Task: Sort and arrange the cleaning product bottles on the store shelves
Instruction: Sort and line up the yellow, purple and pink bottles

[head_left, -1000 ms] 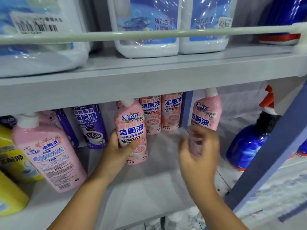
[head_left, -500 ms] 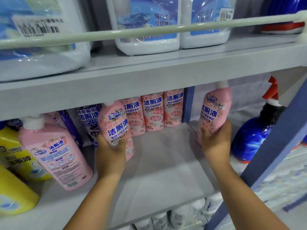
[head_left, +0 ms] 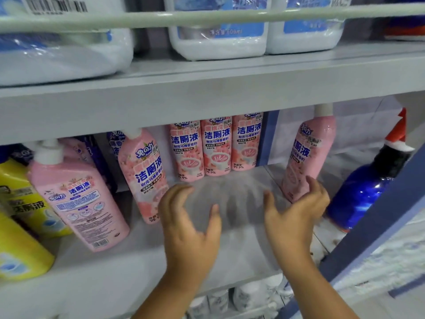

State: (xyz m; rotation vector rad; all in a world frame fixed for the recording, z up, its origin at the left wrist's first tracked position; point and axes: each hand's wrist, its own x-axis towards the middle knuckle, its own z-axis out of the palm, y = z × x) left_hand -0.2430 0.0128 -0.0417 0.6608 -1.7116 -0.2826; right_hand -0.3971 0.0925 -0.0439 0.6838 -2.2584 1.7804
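Note:
Two pink toilet-cleaner bottles stand at the front of the grey middle shelf (head_left: 230,249). One pink bottle (head_left: 145,173) is left of centre and leans a little. The other pink bottle (head_left: 308,155) is at the right. My left hand (head_left: 188,224) hovers just right of the left bottle with fingers spread and nothing in it. My right hand (head_left: 294,217) is open too, and its fingertips lie against the base of the right bottle. Three more pink bottles (head_left: 216,146) line the back of the shelf.
A large pink pump bottle (head_left: 76,199) and yellow bottles (head_left: 20,203) crowd the left. A blue spray bottle (head_left: 365,192) with a red trigger stands at the right behind a blue upright (head_left: 379,226). White jugs (head_left: 218,42) sit on the upper shelf behind a rail.
Both hands have let go of the pink bottles they held. The left bottle now stands on the shelf and the right bottle rests further right. The hands have drawn back toward the middle.

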